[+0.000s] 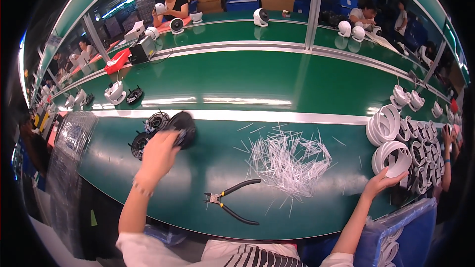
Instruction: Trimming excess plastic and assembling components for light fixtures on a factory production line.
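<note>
My left hand [161, 154], slightly blurred, is closed on a dark round fan part [184, 129] at the left of the green bench. Right beside it lie black open-framed fan parts [157, 120], one of them partly behind the hand. On the right, my right hand [382, 184] grips the lower rim of a white ring-shaped housing [378, 160], with the thumb at its inner edge. Another stack of white rings [381, 127] stands just behind that one. Between my hands lie cutting pliers [215, 198] with black handles, jaws pointing left.
A loose heap of thin white strips [292, 160] covers the bench's middle. Ring-shaped parts [418, 153] stand in rows at the far right. Behind the white rail [257, 115] runs a green belt carrying white fan bodies [115, 92]. A blue bin [410, 240] stands below right. Other people work opposite.
</note>
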Demonstrator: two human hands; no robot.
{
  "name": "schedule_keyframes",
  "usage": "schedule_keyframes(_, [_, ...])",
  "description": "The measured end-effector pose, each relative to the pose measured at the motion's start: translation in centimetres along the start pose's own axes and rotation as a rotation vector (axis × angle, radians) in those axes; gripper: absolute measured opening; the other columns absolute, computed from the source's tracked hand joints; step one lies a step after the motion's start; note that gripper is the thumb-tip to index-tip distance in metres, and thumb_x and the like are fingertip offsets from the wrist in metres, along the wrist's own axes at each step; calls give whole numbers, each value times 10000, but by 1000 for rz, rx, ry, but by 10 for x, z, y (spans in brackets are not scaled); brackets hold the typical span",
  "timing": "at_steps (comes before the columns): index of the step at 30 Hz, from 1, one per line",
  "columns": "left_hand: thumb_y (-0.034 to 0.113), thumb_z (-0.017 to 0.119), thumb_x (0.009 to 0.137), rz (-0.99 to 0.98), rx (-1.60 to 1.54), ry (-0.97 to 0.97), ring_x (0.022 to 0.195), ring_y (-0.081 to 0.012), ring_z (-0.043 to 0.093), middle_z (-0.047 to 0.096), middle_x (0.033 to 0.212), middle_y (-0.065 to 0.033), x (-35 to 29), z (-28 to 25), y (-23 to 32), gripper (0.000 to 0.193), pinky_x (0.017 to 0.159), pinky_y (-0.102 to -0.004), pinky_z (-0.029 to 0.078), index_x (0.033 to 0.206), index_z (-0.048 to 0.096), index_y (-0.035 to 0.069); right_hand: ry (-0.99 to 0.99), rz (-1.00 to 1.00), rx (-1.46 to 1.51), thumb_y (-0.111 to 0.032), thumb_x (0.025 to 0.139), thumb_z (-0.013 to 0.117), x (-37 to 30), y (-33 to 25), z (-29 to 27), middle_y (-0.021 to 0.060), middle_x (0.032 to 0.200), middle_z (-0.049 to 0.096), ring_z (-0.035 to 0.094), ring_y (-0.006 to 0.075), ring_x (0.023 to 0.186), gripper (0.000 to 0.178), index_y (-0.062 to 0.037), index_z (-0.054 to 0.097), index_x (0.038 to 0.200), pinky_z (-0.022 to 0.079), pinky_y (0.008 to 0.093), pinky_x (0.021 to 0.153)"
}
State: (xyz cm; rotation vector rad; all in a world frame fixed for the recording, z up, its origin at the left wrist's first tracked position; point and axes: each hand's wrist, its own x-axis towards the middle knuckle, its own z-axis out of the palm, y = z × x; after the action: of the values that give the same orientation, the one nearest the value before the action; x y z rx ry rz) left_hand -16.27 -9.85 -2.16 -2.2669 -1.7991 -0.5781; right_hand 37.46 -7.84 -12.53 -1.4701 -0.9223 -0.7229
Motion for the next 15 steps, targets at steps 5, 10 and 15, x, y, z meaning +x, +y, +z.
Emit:
schedule_keyframes(5, [3,629,615,-246,77,-189,882,-301,513,561,952,-120,-82,-17,-16,362,749,-372,431,964,533,13,-114,-184,65,-77,821,446,-2,-39,-6,209,1382,93,122,330,1277,634,27,73,1324,92,421,1034])
schedule_keyframes(10, [-5,634,597,-212,63,-163,909,-303,505,558,964,-121,-100,15,-32,366,782,-371,428,952,543,-3,-200,-211,101,-67,806,438,-10,-71,-20,214,1386,73,98,342,1283,622,14,101,1321,67,431,1033])
schedule_keyframes(15, [14,644,604,-215,107,-156,1110,-342,405,483,1142,-151,-75,18,-24,483,933,-390,334,1064,497,-3,-246,-283,60,-154,793,463,-8,-106,-118,208,1390,55,65,352,1290,650,-19,124,1330,77,476,1025])
